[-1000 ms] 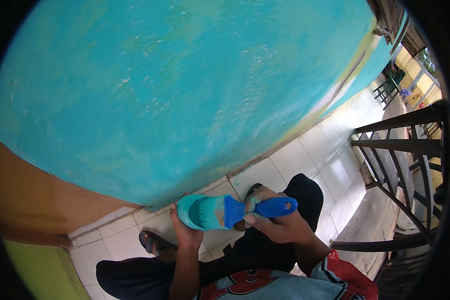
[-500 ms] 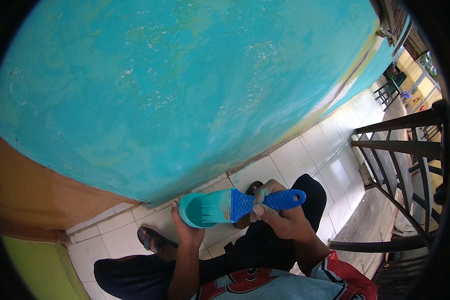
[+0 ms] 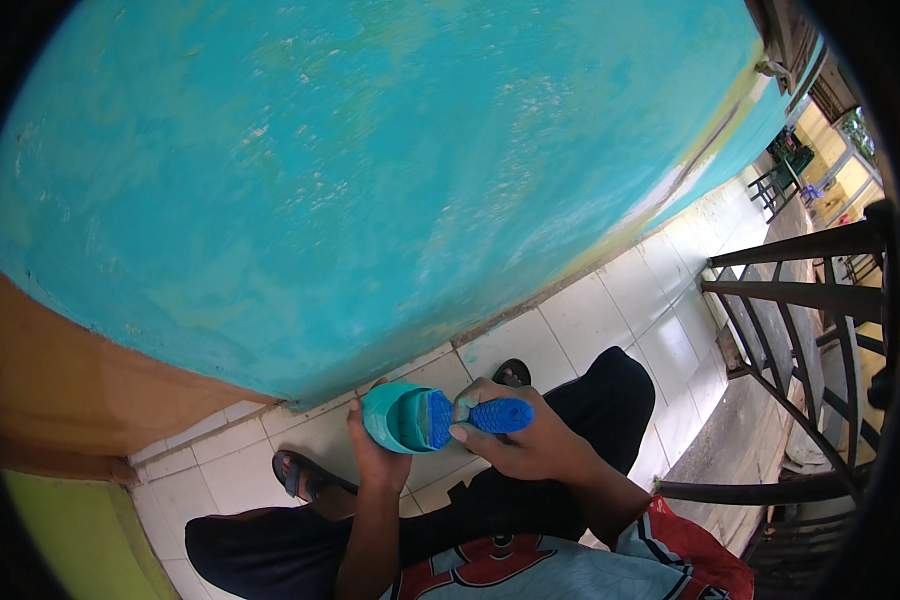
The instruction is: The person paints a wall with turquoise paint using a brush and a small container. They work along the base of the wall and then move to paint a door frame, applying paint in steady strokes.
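My left hand (image 3: 375,455) is wrapped round a small turquoise paint cup (image 3: 378,418), held above the floor with its mouth tipped toward my right hand. Pinched in my right hand (image 3: 510,440) is a paintbrush with a blue textured handle (image 3: 502,415). Its head reaches into the cup, so most of the bristles are hidden behind the rim. Beyond both hands rises the wall (image 3: 270,200), coated in uneven turquoise with pale flecks and streaks.
White floor tiles (image 3: 515,340) run along the wall's foot. A dark slatted railing or furniture frame (image 3: 790,290) stands close on the right. An orange-brown wall section (image 3: 100,390) and a lime-green panel (image 3: 70,530) are at left. My sandalled foot (image 3: 305,474) is below the cup.
My right hand has moved left and tilted the brush, bringing its bristles down into the cup. The left hand and cup have barely shifted.
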